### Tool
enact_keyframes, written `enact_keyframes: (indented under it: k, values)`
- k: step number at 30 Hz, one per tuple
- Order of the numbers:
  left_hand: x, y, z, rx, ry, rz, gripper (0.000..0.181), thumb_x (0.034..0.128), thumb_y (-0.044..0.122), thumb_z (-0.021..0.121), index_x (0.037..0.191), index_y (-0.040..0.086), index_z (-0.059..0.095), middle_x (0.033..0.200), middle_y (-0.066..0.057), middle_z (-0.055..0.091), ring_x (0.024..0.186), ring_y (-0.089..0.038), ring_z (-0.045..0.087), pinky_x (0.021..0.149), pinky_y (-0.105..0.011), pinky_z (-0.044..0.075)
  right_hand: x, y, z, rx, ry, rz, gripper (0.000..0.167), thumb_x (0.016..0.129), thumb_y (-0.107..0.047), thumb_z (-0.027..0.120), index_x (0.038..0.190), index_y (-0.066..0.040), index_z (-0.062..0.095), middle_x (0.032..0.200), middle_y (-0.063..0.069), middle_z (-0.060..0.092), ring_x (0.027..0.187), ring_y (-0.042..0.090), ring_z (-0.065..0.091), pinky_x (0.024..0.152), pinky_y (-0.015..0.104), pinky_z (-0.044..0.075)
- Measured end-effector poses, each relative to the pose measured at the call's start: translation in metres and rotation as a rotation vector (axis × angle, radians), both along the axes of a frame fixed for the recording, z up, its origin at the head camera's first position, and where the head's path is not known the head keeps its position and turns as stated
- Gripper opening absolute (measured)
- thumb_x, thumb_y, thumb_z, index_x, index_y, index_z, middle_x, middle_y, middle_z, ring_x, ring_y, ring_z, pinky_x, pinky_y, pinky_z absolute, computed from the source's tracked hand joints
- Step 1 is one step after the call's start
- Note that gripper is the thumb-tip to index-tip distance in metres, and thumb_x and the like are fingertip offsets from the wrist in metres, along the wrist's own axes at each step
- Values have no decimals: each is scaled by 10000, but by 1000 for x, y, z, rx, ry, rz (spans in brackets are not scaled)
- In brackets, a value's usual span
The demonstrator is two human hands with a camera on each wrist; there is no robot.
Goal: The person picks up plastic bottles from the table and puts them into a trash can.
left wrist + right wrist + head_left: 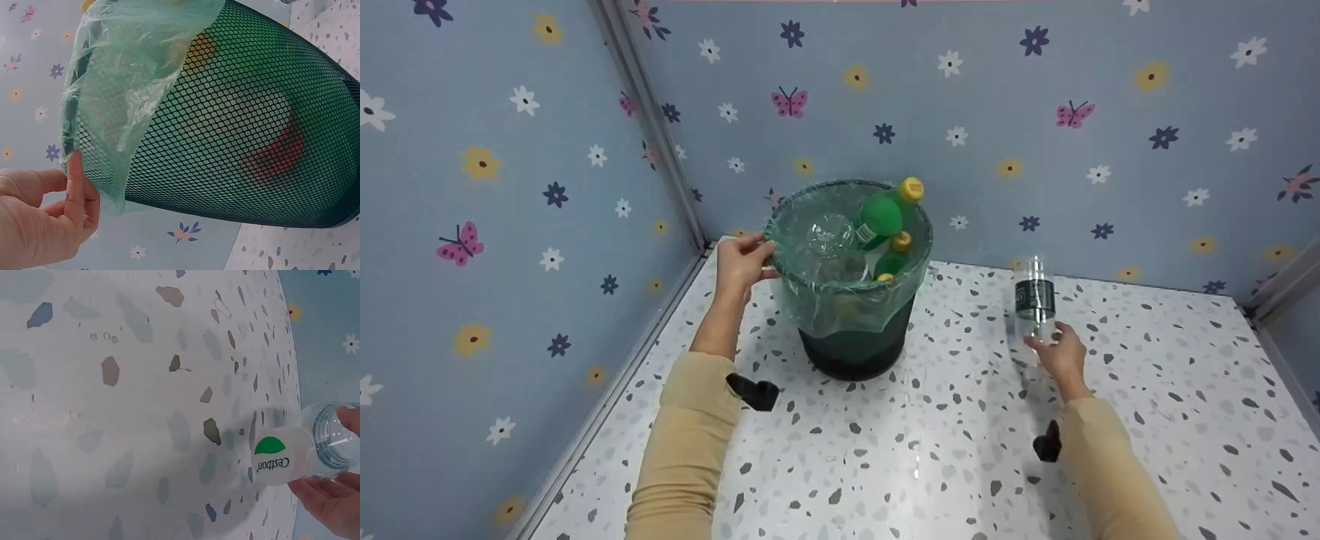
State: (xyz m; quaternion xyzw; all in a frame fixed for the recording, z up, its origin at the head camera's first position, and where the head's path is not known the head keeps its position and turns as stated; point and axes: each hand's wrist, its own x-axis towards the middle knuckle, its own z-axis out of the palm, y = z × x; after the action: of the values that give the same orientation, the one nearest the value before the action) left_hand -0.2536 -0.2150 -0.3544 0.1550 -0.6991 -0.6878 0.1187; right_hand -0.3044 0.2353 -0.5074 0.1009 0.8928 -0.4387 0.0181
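Observation:
At the bin's left side, my left hand (741, 264) pinches the rim, where a thin green bag is folded over the edge. The trash bin (225, 129) is dark mesh, and the bag (121, 73) hangs down its outside. Green bottles (879, 217) with yellow caps and a clear plastic piece (831, 235) lie inside; one bottle sticks up past the rim. Off to the right, my right hand (1062, 354) holds a clear plastic bottle (1035, 298) with a dark green label by its near end. A white printed cap (280, 457) shows on that bottle in the right wrist view.
The bin stands on a white speckled surface (960, 450). Blue flowered walls (982, 90) rise behind and at the left, with a metal strip (652, 120) in the corner. Another wall edge (1286, 300) shows at the far right.

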Motion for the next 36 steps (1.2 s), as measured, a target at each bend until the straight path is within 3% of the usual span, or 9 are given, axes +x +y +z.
enact_keyframes:
  k: [7,16,25,36]
  values:
    - [1,1,1,7,1,4,386,897,34,503,1271,-40,441,973,-129,495,724,-152,548,598,-247,549,9,-1,12,3,148,98,709,828,-164,632,1362,68,226,1293,316,333,1143,433,380,916,496,395]
    - [1,0,2,10,-3,-5,400,896,41,508,1279,-41,429,981,-126,491,730,-150,548,596,-240,548,23,-7,40,-7,321,211,679,814,-138,655,1358,28,284,1286,280,362,1135,411,396,888,491,421]
    - [1,0,1,15,6,0,397,894,28,506,1276,-50,429,1001,-146,496,737,-154,555,600,-248,550,41,-21,75,-8,467,270,682,769,-132,703,1346,-36,353,1299,189,398,1136,354,415,905,479,418]
    - [0,0,2,6,0,-1,406,892,30,508,1281,-50,421,948,-114,492,675,-123,546,572,-233,547,67,-42,110,101,697,308,669,712,-36,735,1309,-66,436,1247,165,472,1097,318,456,863,471,451]
